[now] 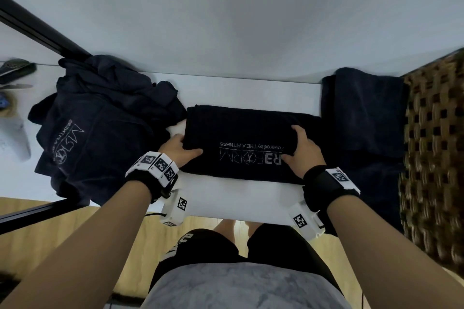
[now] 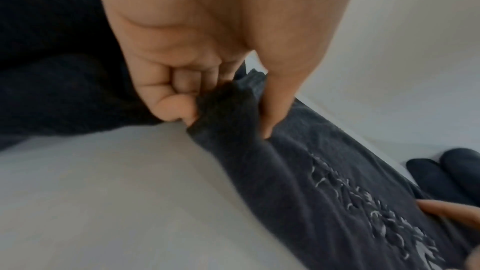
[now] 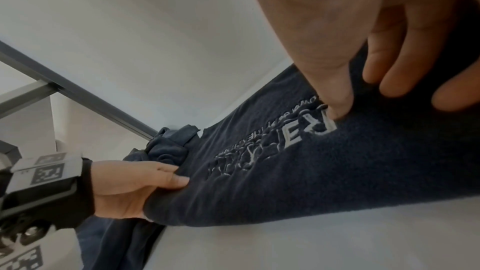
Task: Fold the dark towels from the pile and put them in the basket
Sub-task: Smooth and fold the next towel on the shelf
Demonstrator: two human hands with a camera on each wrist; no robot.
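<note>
Head view: folded towel (image 1: 247, 143) is gripped at 9 o'clock by left hand (image 1: 179, 149), at 3 o'clock by right hand (image 1: 305, 150); layers should be kept pinched together toward the basket (image 1: 437, 148).

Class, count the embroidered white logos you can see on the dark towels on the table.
2: one on the folded dark towel at the centre, one on the crumpled dark towel pile to the left. Folds may hide others.

Folded towel (image 1: 246, 133) mid-table (image 1: 238, 198); pile (image 1: 100, 118) left, basket (image 1: 437, 158) right.
</note>
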